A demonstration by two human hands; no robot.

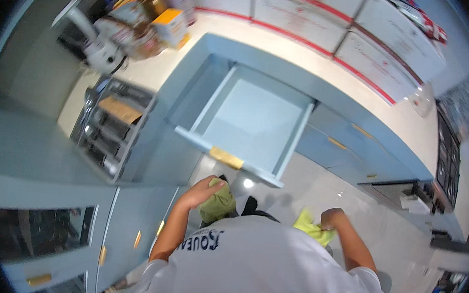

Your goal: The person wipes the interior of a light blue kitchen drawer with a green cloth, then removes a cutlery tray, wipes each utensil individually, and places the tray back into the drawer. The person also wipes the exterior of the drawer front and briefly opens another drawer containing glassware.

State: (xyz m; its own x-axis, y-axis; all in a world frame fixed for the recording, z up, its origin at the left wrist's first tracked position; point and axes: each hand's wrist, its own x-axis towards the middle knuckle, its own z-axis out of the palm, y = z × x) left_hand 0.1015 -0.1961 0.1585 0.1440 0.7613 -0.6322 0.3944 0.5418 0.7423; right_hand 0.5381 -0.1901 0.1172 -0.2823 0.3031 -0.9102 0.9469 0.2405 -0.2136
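Observation:
My left hand (201, 193) grips a bunched olive-green cloth (218, 204) at the left side of my body. A bright yellow-green cloth (308, 226) hangs from my right hand (332, 219), which is closed around its upper edge. Ahead of both hands, a light-blue drawer (250, 112) stands pulled out from the cabinet, and its pale bottom shows. The drawer's gold handle (226, 157) faces me, just beyond my left hand. Neither hand touches the drawer.
On the left counter lies a grey cutlery tray (132, 153) with utensils. Behind it are a white hand-blender-like appliance (99, 51), food bags and an orange-topped box (170, 26). White cartons (299, 23) with red edges line the back counter. A gas hob (447, 160) is at right.

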